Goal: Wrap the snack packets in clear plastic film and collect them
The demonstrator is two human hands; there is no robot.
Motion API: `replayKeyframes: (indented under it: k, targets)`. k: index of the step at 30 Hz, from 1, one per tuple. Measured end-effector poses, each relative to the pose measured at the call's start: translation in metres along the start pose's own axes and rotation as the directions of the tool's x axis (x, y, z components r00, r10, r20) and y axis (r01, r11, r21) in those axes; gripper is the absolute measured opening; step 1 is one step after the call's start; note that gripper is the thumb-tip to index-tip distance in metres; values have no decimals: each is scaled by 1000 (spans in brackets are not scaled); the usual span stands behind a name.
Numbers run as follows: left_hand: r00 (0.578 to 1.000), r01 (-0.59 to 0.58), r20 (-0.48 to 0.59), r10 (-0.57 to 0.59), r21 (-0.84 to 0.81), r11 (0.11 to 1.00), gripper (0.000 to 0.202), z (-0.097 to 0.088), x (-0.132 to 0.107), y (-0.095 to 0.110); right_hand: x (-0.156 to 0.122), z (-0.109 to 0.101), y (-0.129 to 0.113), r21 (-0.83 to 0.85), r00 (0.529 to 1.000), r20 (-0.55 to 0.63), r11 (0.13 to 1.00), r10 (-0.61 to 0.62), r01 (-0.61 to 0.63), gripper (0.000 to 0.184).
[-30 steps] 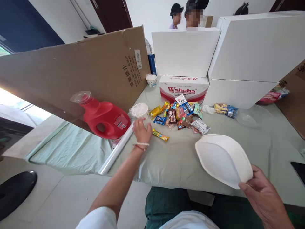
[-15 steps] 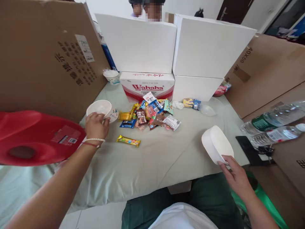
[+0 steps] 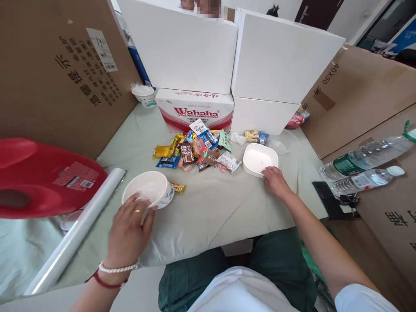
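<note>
My left hand [image 3: 128, 232] grips the near rim of a round white paper bowl [image 3: 147, 189], lined with clear film, which sits on the pale green tablecloth [image 3: 208, 212]. My right hand [image 3: 275, 182] rests its fingers on the near edge of a white square dish [image 3: 260, 159] standing flat on the cloth. A heap of wrapped snacks [image 3: 198, 149] lies between and behind the two bowls. One yellow snack bar [image 3: 178, 188] pokes out from behind the paper bowl.
A red detergent jug [image 3: 42, 177] and a roll of clear film [image 3: 76, 232] lie at the left. Cardboard sheets, white boxes and a Wahaha carton [image 3: 195, 112] wall the back. Water bottles [image 3: 367, 167] and a dark phone [image 3: 331, 199] sit at the right. People stand behind the boxes.
My left hand drew the paper bowl from the back left toward me. My right hand brought the white dish from the air down onto the cloth by the snacks.
</note>
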State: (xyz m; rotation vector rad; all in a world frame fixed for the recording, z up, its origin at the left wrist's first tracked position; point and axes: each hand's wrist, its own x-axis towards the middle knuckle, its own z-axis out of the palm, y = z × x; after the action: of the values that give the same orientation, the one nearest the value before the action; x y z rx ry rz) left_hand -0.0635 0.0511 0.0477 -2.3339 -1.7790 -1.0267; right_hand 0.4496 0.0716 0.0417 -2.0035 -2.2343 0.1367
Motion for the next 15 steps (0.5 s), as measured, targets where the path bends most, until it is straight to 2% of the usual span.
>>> replayKeyframes:
  k: [2, 5, 8, 10, 12, 15]
  targets:
    - [995, 84, -68, -78, 84, 993, 28, 3, -3, -17, 3, -4, -1, 17, 1000, 12, 1000, 17, -17, 42]
    - [986, 146, -106, -130, 160, 976, 32, 11, 4, -43, 9, -17, -6, 171, 999, -29, 985, -15, 19, 54]
    - [980, 145, -159, -115, 188, 971, 40, 17, 19, -55, 27, -38, -7, 298, 993, -106, 955, 46, -13, 40]
    - [966, 134, -241, -89, 177, 975, 50, 15, 28, -50, 49, -53, 0, 313, 974, -135, 940, 183, -133, 36]
    - [944, 84, -329, -32, 144, 986, 63, 9, 31, -35, 76, -67, 14, 257, 937, -152, 928, 316, -271, 35]
    - [915, 18, -403, 3, 49, 999, 81, -2, 19, -5, 122, -83, 38, 35, 918, -170, 933, 358, -358, 36]
